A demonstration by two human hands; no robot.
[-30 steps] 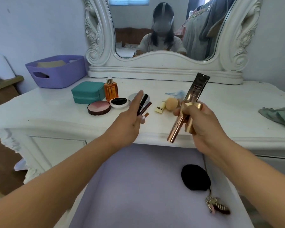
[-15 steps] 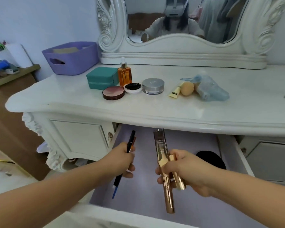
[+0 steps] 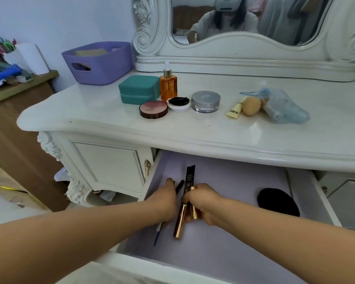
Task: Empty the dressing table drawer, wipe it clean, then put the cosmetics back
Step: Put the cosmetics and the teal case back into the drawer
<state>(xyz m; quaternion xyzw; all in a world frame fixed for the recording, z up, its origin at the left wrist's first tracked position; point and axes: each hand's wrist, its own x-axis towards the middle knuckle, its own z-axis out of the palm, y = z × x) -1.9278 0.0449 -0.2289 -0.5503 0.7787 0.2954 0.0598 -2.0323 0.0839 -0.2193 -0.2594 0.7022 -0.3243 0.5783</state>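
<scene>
My right hand (image 3: pixel 205 203) grips the gold tubes (image 3: pixel 181 220) and a flat black sachet (image 3: pixel 189 178) low over the drawer (image 3: pixel 223 177) floor; my left hand (image 3: pixel 164 198) holds slim pencils (image 3: pixel 158 235) beside them. They look light, stiff and slick, so I judge a mid-length grip safest. A black pouch (image 3: pixel 278 202) lies well apart to the right, out of the way. On the tabletop (image 3: pixel 90 111) wait compacts (image 3: pixel 153 109), a silver jar (image 3: pixel 205 101) and an amber bottle (image 3: pixel 168 85).

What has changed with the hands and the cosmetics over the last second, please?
Both hands came down from above the tabletop into the open drawer: left hand with its dark pencils, right hand with the gold tubes. Both still grip them. Tabletop cosmetics unchanged.
</scene>
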